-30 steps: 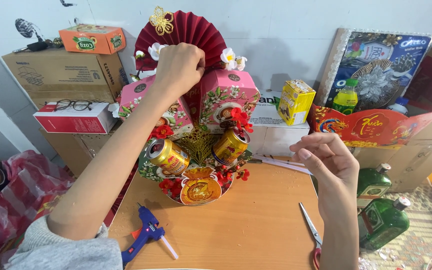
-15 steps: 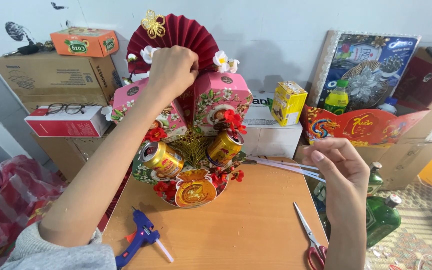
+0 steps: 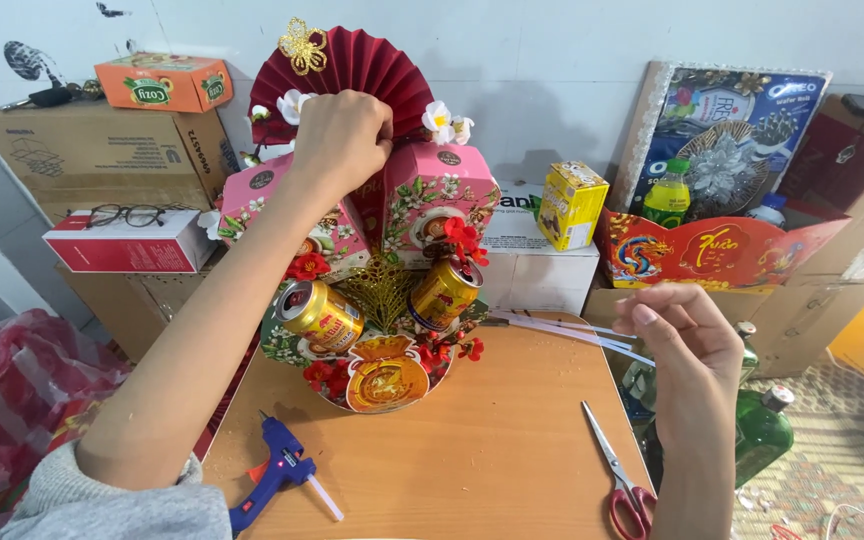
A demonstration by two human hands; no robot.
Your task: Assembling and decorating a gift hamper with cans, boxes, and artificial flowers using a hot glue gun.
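Blue glue gun (image 3: pixel 277 477), red-handled scissors (image 3: pixel 620 476) (lying shut), yellow carton (image 3: pixel 571 204), green bottles (image 3: pixel 764 437)

Head view: we look down and forward from our head, close over the wooden table (image 3: pixel 492 450), facing the white wall (image 3: pixel 552 60).

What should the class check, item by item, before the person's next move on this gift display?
1. Left hand rests on the dark red pleated paper fan: ok.
2. Right hand pinches the clear thin strips: ok.
3. Two gold drink cans sit tilted in the display: ok.
4. Red-handled scissors on the wooden tabletop: ok.
5. Blue glue gun hot or cold: cannot tell.
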